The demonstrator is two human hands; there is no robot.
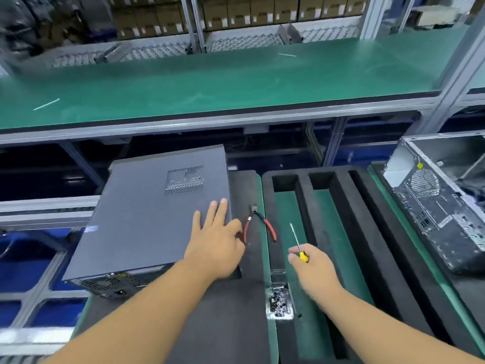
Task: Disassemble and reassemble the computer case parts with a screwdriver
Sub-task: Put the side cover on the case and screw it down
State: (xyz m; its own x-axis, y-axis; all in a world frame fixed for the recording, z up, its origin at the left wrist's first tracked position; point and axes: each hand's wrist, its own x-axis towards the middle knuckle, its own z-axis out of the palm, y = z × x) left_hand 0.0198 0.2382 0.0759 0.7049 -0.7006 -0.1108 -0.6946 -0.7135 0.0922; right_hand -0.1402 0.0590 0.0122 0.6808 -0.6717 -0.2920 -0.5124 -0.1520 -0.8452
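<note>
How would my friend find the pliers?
Start at the grey computer case lying flat under the left hand. Just right of that hand, on the dark mat, lie the pliers. They alone have red handles; the screwdriver is yellow.

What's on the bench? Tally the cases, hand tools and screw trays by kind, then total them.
Cases: 2, the closed grey case under the left hand and the open case at far right.
Hand tools: 2, the screwdriver in the right hand and the pliers.
Screw trays: 1, the tray.
Total: 5.
</note>
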